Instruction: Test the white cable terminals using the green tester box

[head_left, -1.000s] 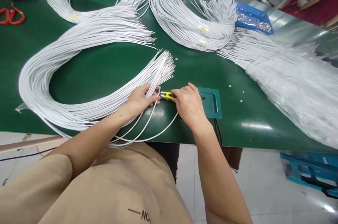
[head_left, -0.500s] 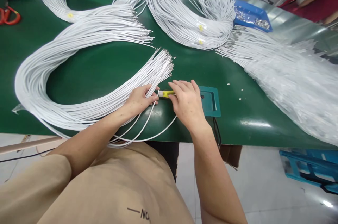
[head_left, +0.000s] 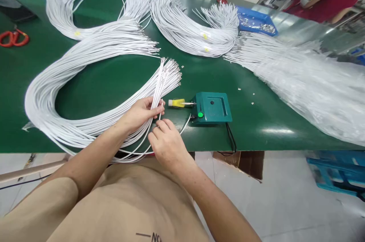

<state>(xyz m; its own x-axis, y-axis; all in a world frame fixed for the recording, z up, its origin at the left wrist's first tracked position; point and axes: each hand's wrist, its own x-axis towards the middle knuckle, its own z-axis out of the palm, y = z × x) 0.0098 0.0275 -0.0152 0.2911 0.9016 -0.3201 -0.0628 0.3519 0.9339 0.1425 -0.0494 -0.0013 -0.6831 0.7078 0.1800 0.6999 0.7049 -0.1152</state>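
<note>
- Pinching a few white wires [head_left: 155,99] between thumb and fingers, your left hand [head_left: 139,114] rested on the green table [head_left: 108,78], closed on those strands just short of their metal-tipped ends.
- Those strands belonged to the big looped bundle [head_left: 54,93] that curved away to your left and came back under your left forearm.
- Your right hand [head_left: 167,141] lay just beside the left one, near the table's front edge, fingers curled down onto a single wire [head_left: 185,122]; whether they truly gripped it could not be told.
- That single wire ran from under your right fingers towards the teal box [head_left: 212,107], which sat just to the right of your hands.
- A yellow-handled probe [head_left: 178,102] stuck out of the box's left side, clear of both your hands, and a green button [head_left: 200,114] sat on the box's front corner.
- Farther back lay more wire bundles [head_left: 188,31], a blue tray [head_left: 253,21] of small metal parts, and clear plastic-wrapped wires [head_left: 308,82] on the right.
- Red-handled scissors [head_left: 13,38] lay at the far left of the table.
</note>
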